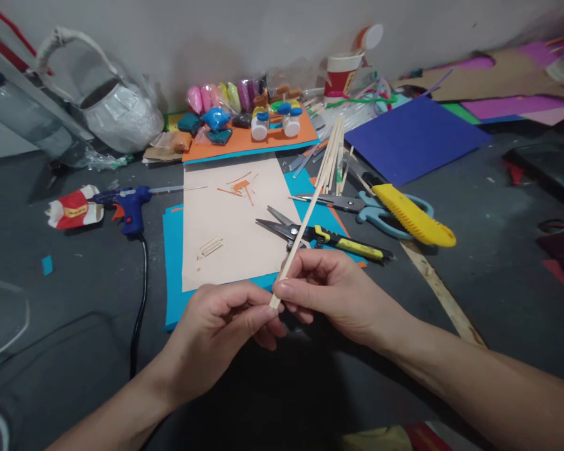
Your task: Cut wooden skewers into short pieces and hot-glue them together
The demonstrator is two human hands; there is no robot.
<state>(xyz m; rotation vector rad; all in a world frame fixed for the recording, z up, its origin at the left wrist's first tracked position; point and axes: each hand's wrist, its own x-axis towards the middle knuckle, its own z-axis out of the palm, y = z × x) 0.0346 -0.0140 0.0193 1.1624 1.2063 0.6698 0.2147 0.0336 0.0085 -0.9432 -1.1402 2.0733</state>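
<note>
Both hands hold wooden sticks (299, 235) near their lower end, over the table's front part. My left hand (225, 319) pinches the bottom tip between thumb and fingers. Just above it, my right hand (329, 288) grips the same sticks, which slant up and to the right. How many sticks are held I cannot tell. Beyond the hands lie a pale sheet (235, 232) with several short cut stick pieces (211, 246) and orange scraps (241, 186). Yellow-and-black cutters (329, 238) rest at the sheet's right edge, behind my right hand.
A blue glue gun (134, 207) with a black cord lies left. Light-blue scissors (371, 207), a yellow utility knife (413, 216) and more wooden sticks (331, 156) lie right. Behind are a white basket (122, 119), bagged clay (216, 118), a paper cup (342, 75) and dark blue sheet (413, 138).
</note>
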